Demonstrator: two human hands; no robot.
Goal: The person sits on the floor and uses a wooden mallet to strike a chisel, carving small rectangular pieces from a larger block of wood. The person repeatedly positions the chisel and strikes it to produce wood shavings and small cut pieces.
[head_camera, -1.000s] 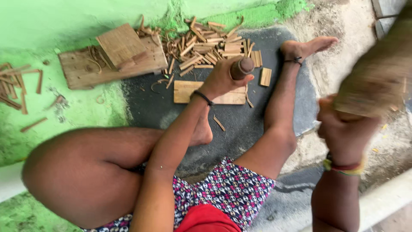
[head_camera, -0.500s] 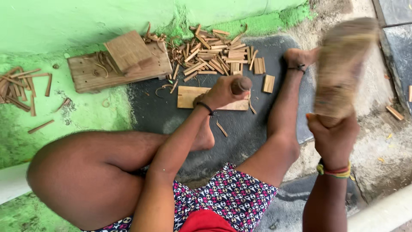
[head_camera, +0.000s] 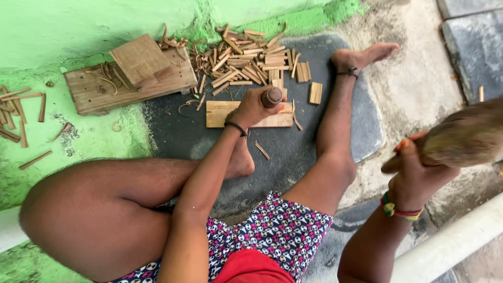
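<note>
head-worn view, steeply downward, close

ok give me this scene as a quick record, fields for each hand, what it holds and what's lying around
left hand: left hand grips an upright tool handle set on a flat wood piece
right hand: right hand holds a wooden mallet raised off to the side, blurred
surface: dark stone slab on the ground
nearby: pile of cut wood strips beyond the flat piece; wooden board with a square block on it
posture: person seated, legs apart
</note>
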